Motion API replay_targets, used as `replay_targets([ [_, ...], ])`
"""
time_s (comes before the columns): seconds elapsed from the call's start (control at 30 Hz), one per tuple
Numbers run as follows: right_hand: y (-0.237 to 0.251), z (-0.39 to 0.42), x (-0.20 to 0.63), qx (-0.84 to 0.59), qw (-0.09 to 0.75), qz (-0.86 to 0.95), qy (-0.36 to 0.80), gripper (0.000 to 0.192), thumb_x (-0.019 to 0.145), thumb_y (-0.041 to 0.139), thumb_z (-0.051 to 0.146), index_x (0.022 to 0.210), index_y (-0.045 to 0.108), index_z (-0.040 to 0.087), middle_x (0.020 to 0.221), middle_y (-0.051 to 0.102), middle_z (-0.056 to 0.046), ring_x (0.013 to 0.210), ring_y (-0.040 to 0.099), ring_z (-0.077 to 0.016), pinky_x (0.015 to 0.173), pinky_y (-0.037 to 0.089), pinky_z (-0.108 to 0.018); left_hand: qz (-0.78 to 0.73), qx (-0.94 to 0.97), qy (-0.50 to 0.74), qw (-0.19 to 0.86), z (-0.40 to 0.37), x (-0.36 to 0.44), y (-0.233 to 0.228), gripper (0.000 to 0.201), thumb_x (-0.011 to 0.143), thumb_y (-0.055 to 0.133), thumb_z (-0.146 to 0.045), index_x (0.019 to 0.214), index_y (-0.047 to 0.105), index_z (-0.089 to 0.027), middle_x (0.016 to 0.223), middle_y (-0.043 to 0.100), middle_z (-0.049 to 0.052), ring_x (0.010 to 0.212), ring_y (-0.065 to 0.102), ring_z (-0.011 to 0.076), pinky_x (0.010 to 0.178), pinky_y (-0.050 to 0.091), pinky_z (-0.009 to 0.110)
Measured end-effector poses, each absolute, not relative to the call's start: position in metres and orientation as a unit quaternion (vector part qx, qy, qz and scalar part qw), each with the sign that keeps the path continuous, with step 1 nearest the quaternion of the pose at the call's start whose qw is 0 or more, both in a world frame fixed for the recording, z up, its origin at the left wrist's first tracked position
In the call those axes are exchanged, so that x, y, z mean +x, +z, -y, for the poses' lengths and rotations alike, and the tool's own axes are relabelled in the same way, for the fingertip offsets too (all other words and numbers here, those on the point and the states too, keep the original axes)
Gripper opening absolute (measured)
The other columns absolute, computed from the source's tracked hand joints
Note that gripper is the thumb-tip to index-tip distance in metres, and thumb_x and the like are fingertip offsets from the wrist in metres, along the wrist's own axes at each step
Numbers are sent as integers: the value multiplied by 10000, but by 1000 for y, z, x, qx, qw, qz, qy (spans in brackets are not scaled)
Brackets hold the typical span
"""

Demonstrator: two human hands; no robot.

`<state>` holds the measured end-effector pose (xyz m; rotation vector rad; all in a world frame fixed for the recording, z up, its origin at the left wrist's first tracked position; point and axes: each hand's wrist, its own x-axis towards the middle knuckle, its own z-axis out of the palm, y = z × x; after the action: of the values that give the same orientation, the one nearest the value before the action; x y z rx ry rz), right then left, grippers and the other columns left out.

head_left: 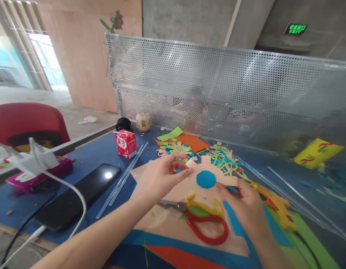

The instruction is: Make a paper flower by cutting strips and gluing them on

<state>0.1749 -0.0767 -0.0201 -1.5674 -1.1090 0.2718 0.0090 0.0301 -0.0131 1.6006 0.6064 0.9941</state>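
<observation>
Left hand (158, 177) pinches the left edge of a tan paper cutout (215, 175) bearing a blue disc (206, 179); right hand (244, 203) grips its near right edge. Scissors (202, 218) lie just near of it.

The one camera sits on my head, facing forward and down, close over my hands (161, 177) at the table (86, 157)
</observation>
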Motion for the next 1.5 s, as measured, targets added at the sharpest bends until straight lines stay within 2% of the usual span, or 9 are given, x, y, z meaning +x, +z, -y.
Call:
replay_targets([
  [0.17, -19, 75, 175, -657, 559, 481, 156, 242, 659, 611, 350, 804, 633, 157, 798, 687, -54, 742, 637, -212, 625, 520, -270, -276, 671, 436, 533, -34, 11, -17, 367, 638, 666, -326, 964, 581, -182, 724, 629, 31, 692, 573, 146, 630, 451, 276],
  [0.3, -19, 75, 173, -650, 559, 480, 187, 257, 665, 611, 355, 818, 629, 150, 816, 687, -58, 766, 635, -216, 620, 518, -263, -287, 668, 429, 536, -34, 11, -14, 338, 649, 651, -347, 933, 607, -170, 682, 625, 28, 652, 561, 138, 593, 432, 255],
  [0.43, -20, 75, 174, -641, 566, 480, 196, 268, 666, 616, 355, 835, 627, 147, 827, 685, -58, 772, 633, -212, 626, 516, -260, -298, 665, 420, 541, -33, 9, -10, 322, 677, 610, -399, 896, 626, -164, 716, 632, 41, 695, 569, 150, 595, 425, 250],
  [0.63, -20, 76, 174, -651, 553, 489, 178, 256, 670, 603, 356, 809, 628, 142, 775, 681, -57, 709, 627, -207, 583, 509, -262, -306, 646, 420, 559, -34, 12, -12, 287, 691, 585, -426, 782, 615, -155, 711, 629, 38, 678, 566, 138, 580, 414, 238],
  [1.17, -20, 75, 175, -670, 539, 494, 131, 258, 680, 577, 373, 795, 613, 145, 752, 672, -53, 688, 622, -199, 593, 487, -255, -293, 627, 413, 592, -34, 13, -14, 247, 667, 610, -368, 763, 595, -142, 712, 626, 49, 663, 570, 141, 557, 422, 239],
  [1.33, -22, 75, 175, -672, 520, 512, 129, 254, 707, 558, 375, 806, 606, 146, 768, 667, -55, 686, 613, -192, 599, 481, -253, -299, 653, 408, 564, -30, 13, -13, 238, 670, 612, -368, 776, 596, -156, 663, 603, 22, 625, 551, 130, 562, 419, 239],
  [1.5, -25, 74, 176, -672, 512, 518, 135, 248, 714, 553, 373, 817, 607, 154, 784, 667, -50, 695, 612, -195, 609, 480, -259, -299, 676, 414, 531, -26, 15, -12, 211, 650, 638, -358, 691, 561, -165, 592, 560, -10, 563, 509, 107, 528, 382, 221],
])
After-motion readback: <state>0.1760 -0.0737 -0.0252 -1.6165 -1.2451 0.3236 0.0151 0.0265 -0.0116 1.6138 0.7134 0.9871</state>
